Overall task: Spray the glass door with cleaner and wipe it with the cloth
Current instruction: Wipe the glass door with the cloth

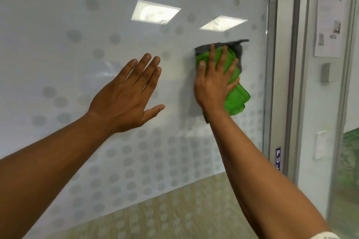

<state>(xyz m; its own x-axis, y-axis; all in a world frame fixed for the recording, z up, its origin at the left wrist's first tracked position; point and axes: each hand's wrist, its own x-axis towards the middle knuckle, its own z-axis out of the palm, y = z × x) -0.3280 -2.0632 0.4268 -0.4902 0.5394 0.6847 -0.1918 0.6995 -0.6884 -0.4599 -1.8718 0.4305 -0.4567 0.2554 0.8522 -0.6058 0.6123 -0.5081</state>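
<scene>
The glass door [81, 25] fills most of the view, frosted and patterned with grey dots. A green and grey cloth [236, 99] lies folded flat against the glass near the door's right edge. My right hand [214, 81] presses on it with fingers spread and straight, pointing up. My left hand [128, 95] is held flat with fingers straight and together, at or just in front of the glass to the left of the cloth; it holds nothing. No spray bottle is in view.
The door's metal frame [274, 83] runs vertically just right of the cloth, with a blue "PULL" sticker [278, 158] lower down. Beyond it are a wall with a paper notice [328, 15] and a white switch box [318, 144]. Ceiling lights reflect in the glass.
</scene>
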